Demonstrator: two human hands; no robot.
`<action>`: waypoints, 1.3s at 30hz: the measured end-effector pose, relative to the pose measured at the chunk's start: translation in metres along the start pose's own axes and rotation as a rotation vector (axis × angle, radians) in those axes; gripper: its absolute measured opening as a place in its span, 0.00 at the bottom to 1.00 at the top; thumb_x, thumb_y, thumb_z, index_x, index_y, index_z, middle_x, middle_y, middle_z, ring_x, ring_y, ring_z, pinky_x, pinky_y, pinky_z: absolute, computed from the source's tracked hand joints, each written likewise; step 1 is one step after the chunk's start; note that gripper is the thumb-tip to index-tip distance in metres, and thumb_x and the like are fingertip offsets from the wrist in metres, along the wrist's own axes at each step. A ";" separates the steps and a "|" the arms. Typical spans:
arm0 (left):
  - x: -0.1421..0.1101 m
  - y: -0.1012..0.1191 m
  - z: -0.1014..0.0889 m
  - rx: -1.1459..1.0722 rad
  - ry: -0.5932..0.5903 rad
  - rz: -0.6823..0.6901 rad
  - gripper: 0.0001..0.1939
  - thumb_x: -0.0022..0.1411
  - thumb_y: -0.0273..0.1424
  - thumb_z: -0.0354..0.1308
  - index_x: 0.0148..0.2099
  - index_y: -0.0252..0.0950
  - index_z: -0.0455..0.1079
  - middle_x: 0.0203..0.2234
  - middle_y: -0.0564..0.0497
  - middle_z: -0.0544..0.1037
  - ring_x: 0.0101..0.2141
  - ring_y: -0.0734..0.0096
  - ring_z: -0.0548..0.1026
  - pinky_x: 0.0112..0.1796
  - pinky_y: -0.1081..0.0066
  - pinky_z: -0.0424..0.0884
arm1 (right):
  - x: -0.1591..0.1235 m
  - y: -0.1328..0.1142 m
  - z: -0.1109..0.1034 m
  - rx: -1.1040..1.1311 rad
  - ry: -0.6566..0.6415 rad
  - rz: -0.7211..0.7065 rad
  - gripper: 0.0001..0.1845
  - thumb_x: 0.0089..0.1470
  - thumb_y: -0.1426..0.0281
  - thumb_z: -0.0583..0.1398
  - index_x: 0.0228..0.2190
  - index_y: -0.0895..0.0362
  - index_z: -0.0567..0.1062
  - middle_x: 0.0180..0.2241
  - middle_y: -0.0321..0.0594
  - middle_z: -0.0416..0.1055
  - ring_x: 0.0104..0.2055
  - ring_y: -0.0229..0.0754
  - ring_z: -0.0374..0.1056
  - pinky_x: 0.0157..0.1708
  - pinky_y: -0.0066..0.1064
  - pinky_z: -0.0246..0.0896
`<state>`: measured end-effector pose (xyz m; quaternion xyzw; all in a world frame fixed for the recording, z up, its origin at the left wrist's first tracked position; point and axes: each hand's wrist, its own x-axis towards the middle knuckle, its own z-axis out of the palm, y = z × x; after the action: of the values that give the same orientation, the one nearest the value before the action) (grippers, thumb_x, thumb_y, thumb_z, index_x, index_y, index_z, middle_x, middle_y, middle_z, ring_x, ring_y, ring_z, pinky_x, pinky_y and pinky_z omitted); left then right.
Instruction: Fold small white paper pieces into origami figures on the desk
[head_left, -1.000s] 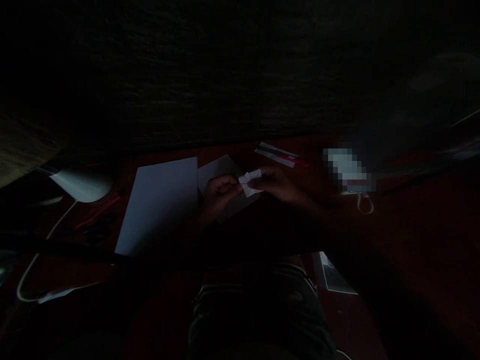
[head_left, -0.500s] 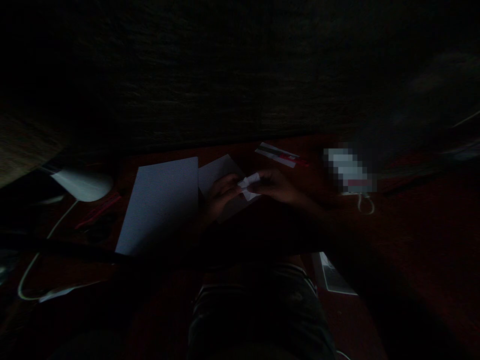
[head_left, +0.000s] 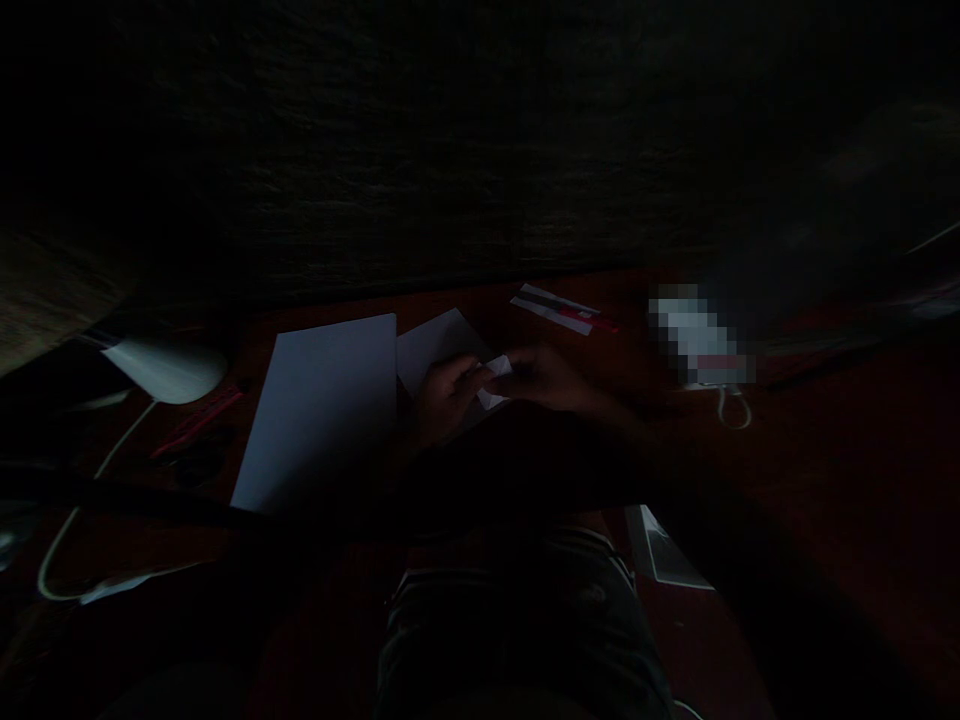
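The scene is very dark. My left hand (head_left: 444,395) and my right hand (head_left: 546,377) meet over a small folded piece of white paper (head_left: 495,382), each pinching one side of it. Both hands rest low over a dark red table (head_left: 825,440), on top of a smaller white sheet (head_left: 435,345). Most of the folded piece is hidden by my fingers. A larger white sheet (head_left: 319,405) lies flat just left of my left hand.
A white lamp head (head_left: 165,368) with a cord (head_left: 67,530) sits at the far left, beside red-handled items (head_left: 199,420). A red pen on a paper strip (head_left: 562,310) lies behind my hands. A blurred white object (head_left: 697,340) is at the right. Another paper (head_left: 667,550) lies near the table's front edge.
My hands have closed in on the folded paper, so less of it shows now. The piece has sunk slightly toward the table. Nothing else has moved.
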<state>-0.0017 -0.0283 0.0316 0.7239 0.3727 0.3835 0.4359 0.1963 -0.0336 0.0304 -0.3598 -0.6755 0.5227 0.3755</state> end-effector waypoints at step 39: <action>0.007 -0.022 -0.003 -0.421 0.102 -0.218 0.19 0.50 0.45 0.76 0.36 0.35 0.81 0.29 0.50 0.83 0.28 0.70 0.78 0.30 0.71 0.72 | -0.002 -0.005 -0.013 -0.022 0.185 -0.137 0.11 0.52 0.66 0.70 0.38 0.56 0.81 0.39 0.41 0.80 0.41 0.42 0.74 0.45 0.36 0.71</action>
<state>-0.0057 -0.0139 0.0136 0.5522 0.3819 0.4394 0.5968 0.2083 -0.0311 0.0372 -0.3635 -0.6666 0.4532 0.4670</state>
